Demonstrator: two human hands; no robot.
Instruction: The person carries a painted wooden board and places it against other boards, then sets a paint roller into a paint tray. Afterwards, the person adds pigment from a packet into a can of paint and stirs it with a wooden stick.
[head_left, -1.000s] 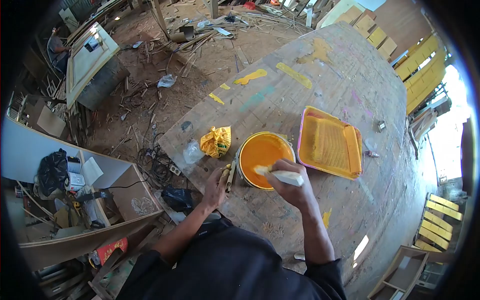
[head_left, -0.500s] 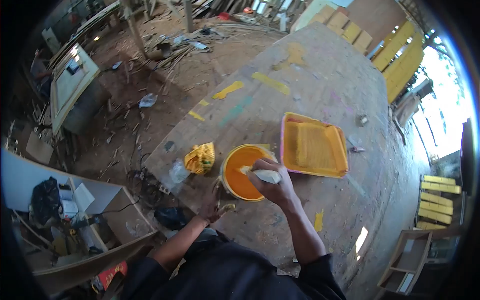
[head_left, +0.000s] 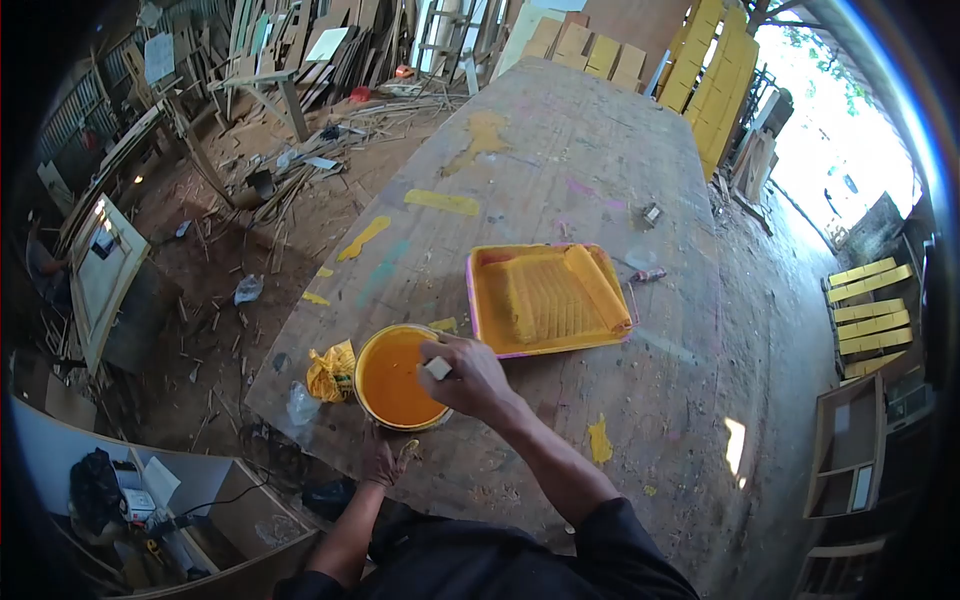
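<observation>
A round bucket (head_left: 362, 408) of orange-yellow paint (head_left: 392, 372) stands near the table's front edge. My right hand (head_left: 470, 376) is closed round a pale wooden stick (head_left: 437, 368) over the bucket's right side; the stick's lower end is hidden. My left hand (head_left: 385, 462) is at the bucket's near side, thumb apart from the fingers, which reach up by its wall. Whether they press on it I cannot tell. Right of the bucket lies a paint tray (head_left: 474, 310) coated in yellow, with a yellow roller (head_left: 600, 285) along its right side. A crumpled yellow bag (head_left: 331, 372) sits left of the bucket.
The wooden table (head_left: 560, 400) has dried paint patches. A small can (head_left: 652, 213) and a small tube (head_left: 648, 275) lie beyond the tray. Clear plastic (head_left: 302, 404) is near the left edge. Yellow boards (head_left: 712, 90) lean at the back. An open cabinet (head_left: 215, 490) stands lower left.
The view has turned, so the table and bucket sit further left in it. My right hand still holds the stick, its upper end now pointing toward me. My left hand stays by the bucket.
</observation>
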